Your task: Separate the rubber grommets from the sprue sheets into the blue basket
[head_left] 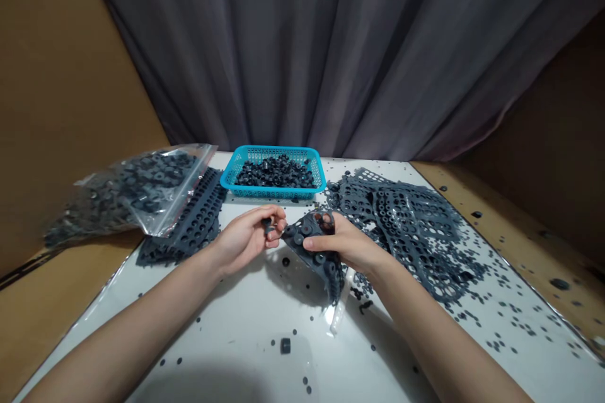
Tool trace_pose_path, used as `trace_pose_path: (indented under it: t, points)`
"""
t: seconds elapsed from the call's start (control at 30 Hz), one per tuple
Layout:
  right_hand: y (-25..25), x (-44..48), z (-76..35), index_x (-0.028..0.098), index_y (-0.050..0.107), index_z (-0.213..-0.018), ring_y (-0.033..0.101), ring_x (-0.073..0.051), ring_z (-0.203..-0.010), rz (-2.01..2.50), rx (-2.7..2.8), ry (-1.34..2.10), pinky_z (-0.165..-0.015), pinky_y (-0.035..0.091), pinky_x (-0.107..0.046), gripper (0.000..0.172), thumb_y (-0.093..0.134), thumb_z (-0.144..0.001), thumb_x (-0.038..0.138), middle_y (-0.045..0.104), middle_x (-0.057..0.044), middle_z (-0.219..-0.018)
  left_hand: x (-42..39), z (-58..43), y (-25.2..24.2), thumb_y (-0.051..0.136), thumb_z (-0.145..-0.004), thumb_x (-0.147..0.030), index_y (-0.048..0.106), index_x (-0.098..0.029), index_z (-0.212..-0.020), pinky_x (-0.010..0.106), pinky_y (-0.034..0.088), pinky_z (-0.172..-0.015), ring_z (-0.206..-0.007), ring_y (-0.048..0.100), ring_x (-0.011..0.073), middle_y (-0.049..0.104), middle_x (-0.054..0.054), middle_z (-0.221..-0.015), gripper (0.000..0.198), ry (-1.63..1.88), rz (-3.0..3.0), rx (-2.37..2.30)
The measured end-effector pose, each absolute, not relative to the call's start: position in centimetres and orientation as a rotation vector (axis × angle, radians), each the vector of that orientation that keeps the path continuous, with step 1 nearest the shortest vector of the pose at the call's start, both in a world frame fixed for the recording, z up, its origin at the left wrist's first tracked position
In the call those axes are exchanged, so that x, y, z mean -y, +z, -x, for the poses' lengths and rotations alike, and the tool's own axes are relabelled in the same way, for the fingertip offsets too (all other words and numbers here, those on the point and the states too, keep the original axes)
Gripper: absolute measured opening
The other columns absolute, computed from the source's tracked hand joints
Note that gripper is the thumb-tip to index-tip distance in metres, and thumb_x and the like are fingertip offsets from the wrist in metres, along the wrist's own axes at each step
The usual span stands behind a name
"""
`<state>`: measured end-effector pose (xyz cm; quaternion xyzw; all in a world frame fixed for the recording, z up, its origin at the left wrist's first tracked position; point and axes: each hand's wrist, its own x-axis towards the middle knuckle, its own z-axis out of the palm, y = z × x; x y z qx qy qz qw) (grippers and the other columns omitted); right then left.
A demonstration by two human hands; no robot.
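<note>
grey rubber sheet (331,274) droops lengthwise down from the clamped right hand (350,244); left hand (246,236) pinches a ring (268,225) just beside it.

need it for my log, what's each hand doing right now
Left hand: closed, pinching a small dark piece.
Right hand: closed, holding a punched rubber sheet.

We see dim, soft light, with a faint sheen on the table (227,321) below the left hand (246,236). A broad shadow lies nearer us, and the frame's edges bow.
</note>
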<state>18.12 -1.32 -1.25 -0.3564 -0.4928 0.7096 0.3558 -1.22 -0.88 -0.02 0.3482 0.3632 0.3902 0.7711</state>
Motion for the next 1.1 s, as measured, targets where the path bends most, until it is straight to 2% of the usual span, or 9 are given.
trace_pose_path:
  t: [0.17, 0.3, 0.5, 0.6, 0.7, 0.83, 0.9, 1.1]
  points:
    - [-1.4, 1.2, -18.2, 0.012, 0.06, -0.071, 0.053, -0.01, -0.059, 0.95, 1.291, 1.816, -0.058, 0.043, -0.022, 0.019, 0.073, -0.06, 0.021, 0.059, 0.001, -0.065, 1.1, 1.6, 0.4, 0.062, -0.073, -0.024, 0.06, -0.017, -0.077, 0.022, 0.031, -0.056, -0.06, 0.04, 0.0107, 0.053, 0.0, -0.071, 0.009, 0.843, -1.504, -0.998]
    - [-1.7, 1.2, -18.1, 0.012, 0.06, -0.072, 0.053, -0.01, -0.058, 0.942, 1.268, 1.862, -0.056, 0.042, -0.021, 0.019, 0.072, -0.059, 0.02, 0.06, 0.001, -0.065, 1.5, 1.7, 0.5, 0.06, -0.074, -0.022, 0.062, -0.019, -0.085, 0.023, 0.032, -0.06, -0.065, 0.044, 0.0134, 0.058, 0.0, -0.075, 0.012, 0.773, -1.925, -0.968]
    - [-2.2, 1.4, -17.6, 0.014, 0.058, -0.071, 0.055, -0.01, -0.056, 0.912, 1.131, 1.94, -0.058, 0.044, -0.023, 0.025, 0.074, -0.054, 0.022, 0.06, 0.002, -0.063, 1.7, 1.3, -0.2, 0.059, -0.074, -0.019, 0.064, -0.019, -0.08, 0.023, 0.029, -0.059, -0.063, 0.043, 0.0136, 0.058, 0.0, -0.071, 0.008, 0.727, -1.982, -0.894]
    - [-2.5, 1.4, -17.5, 0.014, 0.058, -0.072, 0.056, -0.011, -0.057, 0.922, 1.078, 1.978, -0.058, 0.044, -0.023, 0.033, 0.078, -0.052, 0.031, 0.06, 0.002, -0.063, 1.6, 1.3, -0.2, 0.055, -0.077, -0.018, 0.063, -0.019, -0.077, 0.023, 0.029, -0.059, -0.062, 0.043, 0.0136, 0.057, 0.0, -0.07, 0.008, 0.776, -2.018, -0.944]
    - [-2.7, 1.5, -17.7, 0.013, 0.06, -0.074, 0.054, -0.01, -0.058, 0.958, 1.231, 1.97, -0.056, 0.042, -0.022, 0.036, 0.077, -0.057, 0.04, 0.061, 0.0, -0.065, 1.8, 1.5, 0.2, 0.053, -0.078, -0.018, 0.061, -0.019, -0.078, 0.024, 0.031, -0.062, -0.065, 0.046, 0.015, 0.057, 0.001, -0.073, 0.007, 0.79, -2.124, -0.991]
    - [-2.5, 1.6, -17.8, 0.013, 0.064, -0.07, 0.051, -0.01, -0.06, 0.923, 1.516, 1.865, -0.058, 0.039, -0.021, 0.025, 0.071, -0.068, 0.037, 0.06, 0.0, -0.065, 2.3, 1.8, 1.0, 0.052, -0.079, -0.019, 0.06, -0.02, -0.08, 0.025, 0.032, -0.064, -0.068, 0.048, 0.0172, 0.057, 0.002, -0.074, 0.007, 0.727, -2.184, -0.958]
    - [-2.2, 1.6, -17.8, 0.012, 0.065, -0.066, 0.05, -0.01, -0.059, 0.834, 1.584, 1.883, -0.059, 0.039, -0.021, 0.026, 0.066, -0.072, 0.037, 0.059, 0.0, -0.063, 2.5, 1.9, 1.3, 0.051, -0.081, -0.022, 0.059, -0.02, -0.082, 0.026, 0.034, -0.065, -0.07, 0.049, 0.018, 0.058, 0.003, -0.077, 0.009, 0.671, -2.191, -0.916]
    - [-2.9, 1.7, -17.8, 0.011, 0.063, -0.06, 0.049, -0.01, -0.052, 0.698, 1.45, 2.083, -0.054, 0.037, -0.022, 0.032, 0.066, -0.068, 0.042, 0.057, 0.0, -0.055, 2.7, 1.4, 0.6, 0.042, -0.088, -0.027, 0.055, -0.02, -0.078, 0.025, 0.033, -0.064, -0.068, 0.048, 0.0169, 0.055, 0.003, -0.076, 0.019, 0.558, -2.273, -0.837]
